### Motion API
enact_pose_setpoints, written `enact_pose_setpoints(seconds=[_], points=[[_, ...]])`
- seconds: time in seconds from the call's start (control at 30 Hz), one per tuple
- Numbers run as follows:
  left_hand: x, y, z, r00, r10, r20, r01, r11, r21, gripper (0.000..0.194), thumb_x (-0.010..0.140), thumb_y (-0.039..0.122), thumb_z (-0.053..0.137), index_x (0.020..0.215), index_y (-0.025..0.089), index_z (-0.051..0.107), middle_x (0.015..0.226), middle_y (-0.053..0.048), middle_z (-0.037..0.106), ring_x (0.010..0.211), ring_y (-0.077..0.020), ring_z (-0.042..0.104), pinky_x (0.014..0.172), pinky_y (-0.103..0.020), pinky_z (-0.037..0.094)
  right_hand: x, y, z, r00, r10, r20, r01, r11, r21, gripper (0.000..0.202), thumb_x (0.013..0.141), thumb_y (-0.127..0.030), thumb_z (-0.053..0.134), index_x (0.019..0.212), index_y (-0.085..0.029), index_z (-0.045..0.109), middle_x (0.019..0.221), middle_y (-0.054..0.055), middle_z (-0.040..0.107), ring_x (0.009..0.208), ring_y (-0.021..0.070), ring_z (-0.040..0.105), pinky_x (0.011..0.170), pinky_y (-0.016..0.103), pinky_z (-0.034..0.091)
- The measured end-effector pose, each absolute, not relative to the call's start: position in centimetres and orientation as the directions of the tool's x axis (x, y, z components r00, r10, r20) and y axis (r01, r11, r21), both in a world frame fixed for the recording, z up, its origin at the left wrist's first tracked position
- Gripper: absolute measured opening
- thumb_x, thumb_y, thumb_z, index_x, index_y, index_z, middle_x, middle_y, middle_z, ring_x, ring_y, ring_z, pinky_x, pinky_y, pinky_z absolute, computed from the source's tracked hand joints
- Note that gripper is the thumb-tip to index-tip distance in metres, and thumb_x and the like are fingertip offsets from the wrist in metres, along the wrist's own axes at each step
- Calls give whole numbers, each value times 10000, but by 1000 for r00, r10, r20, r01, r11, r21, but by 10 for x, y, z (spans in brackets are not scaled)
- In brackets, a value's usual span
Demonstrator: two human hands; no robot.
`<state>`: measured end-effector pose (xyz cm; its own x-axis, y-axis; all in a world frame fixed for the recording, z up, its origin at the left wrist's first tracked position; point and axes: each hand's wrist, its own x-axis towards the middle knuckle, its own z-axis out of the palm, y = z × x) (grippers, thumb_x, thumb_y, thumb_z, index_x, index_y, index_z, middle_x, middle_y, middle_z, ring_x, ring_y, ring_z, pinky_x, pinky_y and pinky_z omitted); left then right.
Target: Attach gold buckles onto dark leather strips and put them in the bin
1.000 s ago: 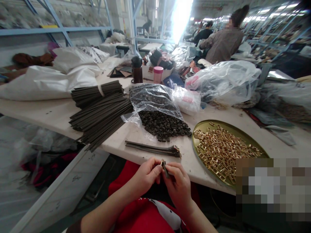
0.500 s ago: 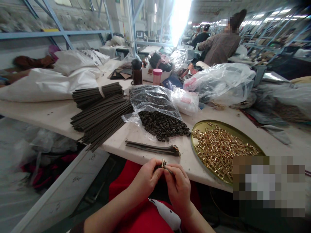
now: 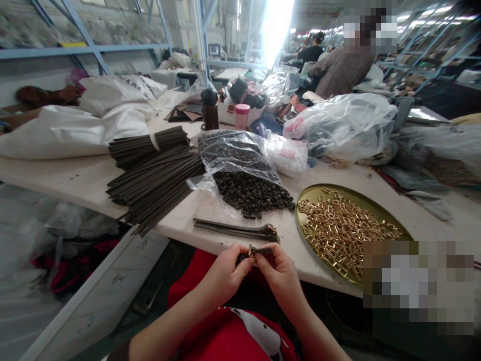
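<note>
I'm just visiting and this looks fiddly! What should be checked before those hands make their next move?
1. Left hand steady at the gold buckle: ok, it is pinched there.
2. Right hand on the dark strap: ok, held near the buckle.
3. Strap fully seated in the buckle: cannot tell, fingers hide part of it.
4. More buckles at hand: ok, many lie in the round tray.
5. Whole tray visible: not ok, a pixelated patch covers its near right part.
6. Small dark loops available: ok, heaped at the clear bag's mouth.

The person wears red clothing (image 3: 206, 336) with a white figure (image 3: 257, 331) and a dark left sleeve (image 3: 120, 352), the hands (image 3: 227, 271) bare.
</note>
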<state>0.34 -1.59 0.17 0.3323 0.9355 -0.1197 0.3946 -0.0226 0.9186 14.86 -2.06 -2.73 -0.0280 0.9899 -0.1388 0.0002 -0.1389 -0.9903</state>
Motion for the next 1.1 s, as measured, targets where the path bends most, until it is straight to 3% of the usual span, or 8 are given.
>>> enact_pose_setpoints(seconds=[0.13, 0.3, 0.5, 0.67, 0.8, 1.1], points=[[2, -12, -1, 335, 935, -114, 398, -30, 917, 170, 842, 261, 478, 957, 157, 547, 919, -37, 631, 852, -170, 565, 774, -283, 417, 151, -17, -31, -37, 990, -136, 29, -135, -990, 209, 727, -374, 608, 774, -187, 528, 705, -13, 568, 652, 123, 510, 623, 255, 407], [3, -9, -4, 327, 935, -138, 398, -4, 917, 140, 822, 222, 473, 930, 161, 538, 881, -26, 622, 825, -165, 562, 758, -277, 424, 150, -14, -28, -80, 966, -244, -148, -254, -956, 270, 675, -412, 651, 732, -186, 514, 656, -32, 539, 621, 111, 477, 592, 242, 384], [7, -10, -4, 311, 939, -144, 387, 13, 922, 138, 813, 210, 464, 935, 161, 506, 874, -29, 604, 822, -164, 557, 758, -276, 425, 143, -17, -30, -142, 886, -441, -392, -459, -797, 300, 632, -384, 696, 768, -200, 503, 665, -47, 547, 618, 100, 492, 621, 238, 376], [8, -12, -1, 331, 931, -152, 444, -12, 896, 162, 836, 235, 446, 981, 178, 490, 882, -25, 603, 805, -162, 562, 750, -276, 421, 140, -18, -37, -230, 866, -444, -462, -498, -734, 215, 656, -335, 669, 711, -191, 520, 648, -48, 526, 609, 93, 465, 613, 232, 352], [7, -12, 1, 356, 924, -143, 449, -35, 893, 170, 863, 262, 407, 982, 179, 495, 903, -32, 602, 825, -163, 555, 753, -275, 413, 142, -18, -36, -222, 875, -430, -411, -484, -772, 178, 661, -304, 637, 691, -187, 506, 602, -58, 479, 579, 86, 422, 589, 226, 329], [6, -12, 4, 338, 930, -146, 521, -56, 852, 224, 889, 295, 327, 833, 177, 510, 745, -16, 571, 701, -156, 535, 648, -258, 391, 143, -20, -32, -149, 948, -280, -48, -290, -956, 188, 700, -330, 545, 624, -179, 463, 553, -54, 404, 541, 81, 338, 514, 225, 287]])
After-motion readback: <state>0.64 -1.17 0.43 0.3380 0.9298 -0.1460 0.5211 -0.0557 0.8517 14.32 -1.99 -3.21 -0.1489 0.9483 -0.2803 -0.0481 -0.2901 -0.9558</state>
